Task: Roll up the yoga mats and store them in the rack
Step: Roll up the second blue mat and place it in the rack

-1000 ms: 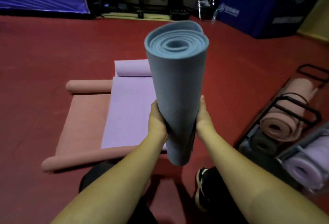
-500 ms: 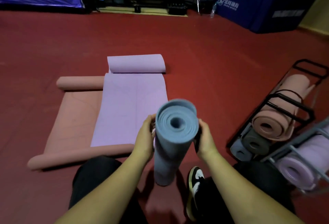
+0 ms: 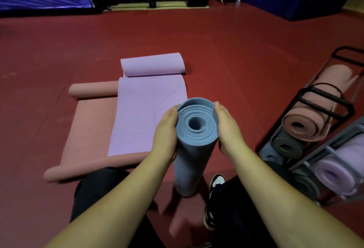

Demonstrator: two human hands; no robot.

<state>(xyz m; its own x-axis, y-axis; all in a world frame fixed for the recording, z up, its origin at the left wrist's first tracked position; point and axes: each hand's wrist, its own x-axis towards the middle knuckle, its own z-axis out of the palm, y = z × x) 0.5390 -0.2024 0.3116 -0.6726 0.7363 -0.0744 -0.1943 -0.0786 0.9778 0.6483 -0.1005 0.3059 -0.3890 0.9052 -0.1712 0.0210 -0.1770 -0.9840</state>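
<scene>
blue mat: rolled up and standing on end on the red floor [image 3: 246, 54], right between my knees. A second ago I had it lifted up in front of my face; now the bottom end looks to be down on the floor, so I've basically stood it up to square off the ends.

left hand [image 3: 165, 129]: wrapped round the top of the blue mat [image 3: 194, 149] from its left side, fingers curled on the roll.

right hand [image 3: 228, 127]: same deal on the right side of the blue mat, clamped near the top. I moved both hands up from the middle of the roll to just under the rim.

roll itself: the layers in the spiral look pretty even, seems tight enough to go in.

rack [image 3: 323, 107]: to the right of the blue mat, well apart from it. Already has a pink roll, a grey one and a bluish one in it, plus a lilac roll in the second frame closer to me.

purple mat [image 3: 147, 113]: flat behind the blue mat, only its far end curled.

pink mat [image 3: 88, 127]: under the purple one, left of the blue mat, both ends curled.

what it means: I reckon blue is done and just needs swinging right into the rack, then two mats to go.
</scene>
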